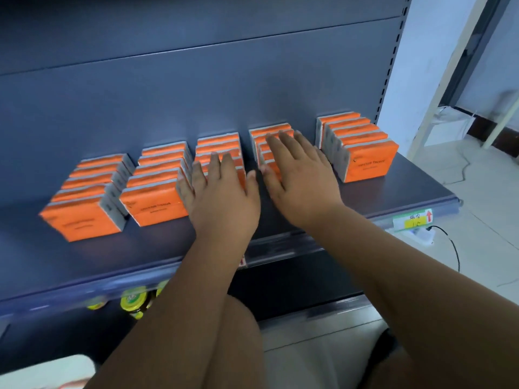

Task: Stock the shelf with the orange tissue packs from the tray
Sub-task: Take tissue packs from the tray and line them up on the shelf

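On the shelf [407, 192], left hand [224, 197] and right hand [300, 178], flat, seemingly touch orange tissue packs [217, 144].

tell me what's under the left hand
The left hand lies open over the middle row of orange packs. The row's back packs show; its front ones are covered by the hand.

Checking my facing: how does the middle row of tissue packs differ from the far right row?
The left hand lies flat over the middle row, hiding its front packs; the far right row is untouched, front label showing. The middle row has rows on both sides; the far right row only on one. Both hold upright orange packs.
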Action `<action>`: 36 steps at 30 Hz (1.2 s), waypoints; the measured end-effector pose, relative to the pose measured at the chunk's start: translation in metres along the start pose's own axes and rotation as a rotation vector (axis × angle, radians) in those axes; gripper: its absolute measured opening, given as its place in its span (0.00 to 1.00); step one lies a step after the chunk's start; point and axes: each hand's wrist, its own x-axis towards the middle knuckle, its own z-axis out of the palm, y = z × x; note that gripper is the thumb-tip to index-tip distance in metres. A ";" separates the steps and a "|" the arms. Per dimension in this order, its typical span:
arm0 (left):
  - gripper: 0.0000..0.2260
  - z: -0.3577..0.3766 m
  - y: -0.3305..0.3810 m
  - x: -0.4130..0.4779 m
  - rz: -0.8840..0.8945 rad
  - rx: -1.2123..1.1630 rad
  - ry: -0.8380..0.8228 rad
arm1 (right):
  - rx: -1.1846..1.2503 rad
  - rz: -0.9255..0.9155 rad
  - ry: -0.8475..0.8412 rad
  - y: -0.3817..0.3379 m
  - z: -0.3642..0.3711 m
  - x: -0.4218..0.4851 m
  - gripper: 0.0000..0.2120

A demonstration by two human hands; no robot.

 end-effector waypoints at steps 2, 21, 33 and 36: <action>0.29 -0.016 -0.022 -0.006 -0.057 -0.037 -0.008 | 0.075 -0.024 -0.001 -0.024 0.003 0.001 0.29; 0.37 -0.156 -0.311 -0.209 -0.662 0.191 0.271 | 0.641 -0.464 -0.332 -0.389 0.075 -0.122 0.30; 0.30 -0.121 -0.397 -0.289 -0.845 0.321 -0.116 | 0.498 -0.510 -0.718 -0.403 0.179 -0.185 0.22; 0.29 -0.110 -0.420 -0.296 -0.923 0.223 -0.154 | 0.435 -0.429 -0.811 -0.389 0.199 -0.188 0.25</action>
